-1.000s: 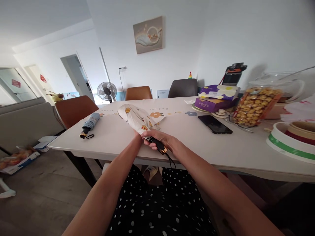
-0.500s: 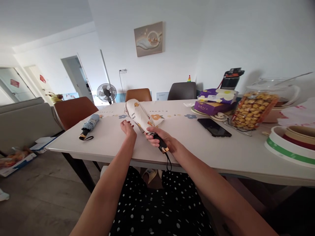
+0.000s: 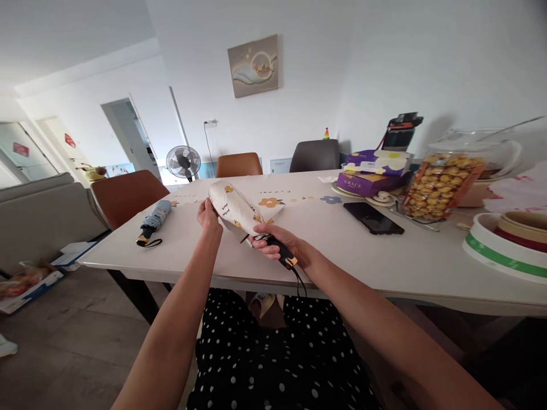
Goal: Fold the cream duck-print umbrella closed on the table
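A folded cream umbrella (image 3: 236,208) with small printed figures lies slanted above the white table (image 3: 325,250). My right hand (image 3: 273,244) grips its black handle, from which a black strap hangs. My left hand (image 3: 208,215) holds the canopy fabric near the far end of the umbrella. A second folded umbrella (image 3: 154,218), pale blue with a black handle, lies on the table to the left, apart from both hands.
A black phone (image 3: 373,217) lies right of the hands. Further right are a purple box (image 3: 368,179), a jar of snacks (image 3: 442,183) and stacked round tins (image 3: 508,246). Chairs (image 3: 127,193) stand around the table; a fan (image 3: 183,162) is behind.
My left hand let go near the handle, lifted free, then moved up and took hold of the canopy near the umbrella's far end. My right hand kept the handle.
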{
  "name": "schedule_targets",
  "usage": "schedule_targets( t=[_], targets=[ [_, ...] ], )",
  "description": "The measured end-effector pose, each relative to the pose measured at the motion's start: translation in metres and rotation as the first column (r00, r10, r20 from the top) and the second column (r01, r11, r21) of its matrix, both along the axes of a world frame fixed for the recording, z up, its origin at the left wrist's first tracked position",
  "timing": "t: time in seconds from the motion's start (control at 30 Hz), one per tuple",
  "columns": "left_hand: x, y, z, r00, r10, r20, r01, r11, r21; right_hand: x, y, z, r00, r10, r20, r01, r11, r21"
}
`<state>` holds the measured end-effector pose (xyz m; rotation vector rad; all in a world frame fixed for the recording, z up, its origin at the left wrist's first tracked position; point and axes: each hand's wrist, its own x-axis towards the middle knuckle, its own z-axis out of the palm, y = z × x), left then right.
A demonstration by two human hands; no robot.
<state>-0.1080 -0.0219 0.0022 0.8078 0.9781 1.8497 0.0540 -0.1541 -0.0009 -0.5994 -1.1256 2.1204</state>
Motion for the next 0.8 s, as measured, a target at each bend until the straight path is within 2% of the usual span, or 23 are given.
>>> schedule_targets(
  t=[0.07,0.17,0.27,0.33,0.37,0.43,0.53,0.67,0.8],
  targets=[
    [-0.003,0.002,-0.001,0.999,0.037,-0.034,-0.037,0.999,-0.001,-0.001,0.0,-0.001,1.0,0.027,0.01,-0.027,1.0,0.005],
    [-0.006,0.0,-0.002,0.99,0.111,-0.083,-0.112,0.994,-0.009,-0.002,-0.001,0.0,1.0,-0.004,0.0,0.004,1.0,0.018],
    [-0.005,-0.015,0.001,0.967,0.233,-0.106,-0.233,0.972,0.01,-0.002,0.0,0.002,0.997,-0.072,-0.018,0.073,0.997,0.03],
    [0.0,-0.033,0.004,0.961,0.24,-0.138,-0.232,0.97,0.07,-0.003,0.0,0.003,0.991,-0.137,-0.006,0.137,0.99,0.039],
    [0.005,-0.043,0.006,0.966,0.174,-0.192,-0.15,0.98,0.133,-0.004,0.0,0.004,0.984,-0.175,0.012,0.175,0.984,0.047],
    [0.016,-0.059,0.01,0.961,-0.062,-0.269,0.1,0.987,0.128,-0.007,0.0,0.003,0.965,-0.253,0.072,0.248,0.966,0.074],
    [0.03,-0.07,0.016,0.916,-0.345,-0.205,0.362,0.931,0.049,-0.01,-0.001,0.0,0.939,-0.299,0.172,0.28,0.952,0.123],
    [0.036,-0.058,0.019,0.869,-0.493,0.028,0.494,0.869,-0.011,-0.013,0.001,-0.004,0.941,-0.256,0.22,0.226,0.962,0.151],
    [0.034,-0.043,0.008,0.76,-0.606,0.236,0.632,0.774,-0.046,-0.015,0.002,-0.006,0.94,-0.251,0.231,0.222,0.965,0.143]
  ],
)
